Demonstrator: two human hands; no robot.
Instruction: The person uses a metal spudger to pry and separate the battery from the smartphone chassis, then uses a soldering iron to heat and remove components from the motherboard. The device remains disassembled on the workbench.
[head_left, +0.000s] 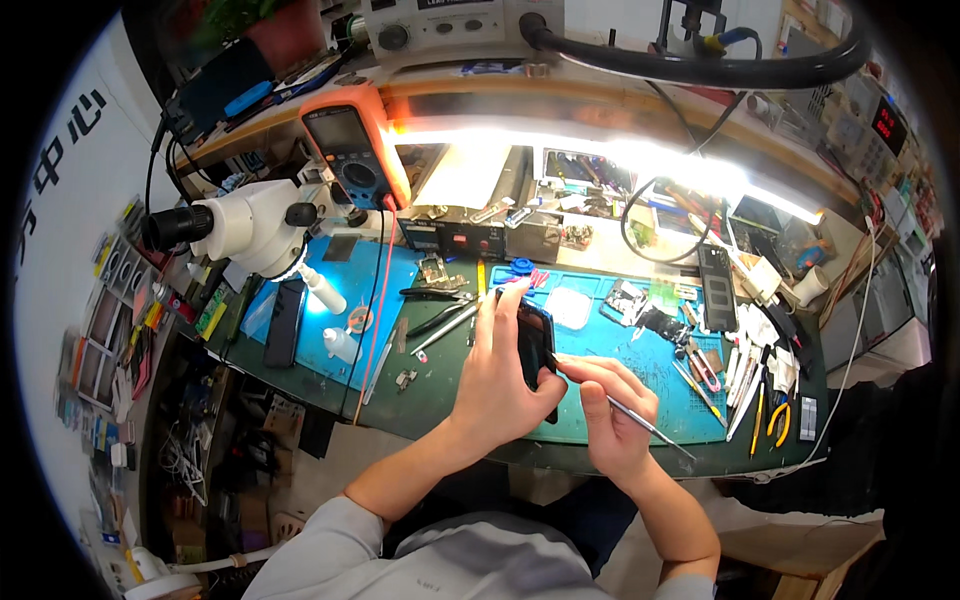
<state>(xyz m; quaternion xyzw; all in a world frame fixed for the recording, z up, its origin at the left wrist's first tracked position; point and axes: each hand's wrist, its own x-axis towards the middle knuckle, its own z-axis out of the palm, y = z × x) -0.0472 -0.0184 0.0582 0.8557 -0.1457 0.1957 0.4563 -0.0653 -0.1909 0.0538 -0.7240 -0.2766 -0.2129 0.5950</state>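
Observation:
My left hand [495, 385] grips a black smartphone [536, 345] held on edge over the bench, fingers along its far side and thumb on its face. My right hand [615, 425] is closed on a thin metal pry tool [655, 432], with fingertips at the phone's right edge; the tool's far end by the phone is hidden. Beneath both hands lies a blue silicone mat [580, 400]. Pliers [430, 315] and a white-handled tool [450, 325] lie just left of the phone.
A microscope [245, 225], orange multimeter [352, 150] and dark phone [285, 320] are at left. A light strip [540, 136] crosses behind. At right are scattered phone parts [630, 305], another handset [716, 280] and orange-handled pliers [779, 425]. A thick black tube [700, 65] arches overhead.

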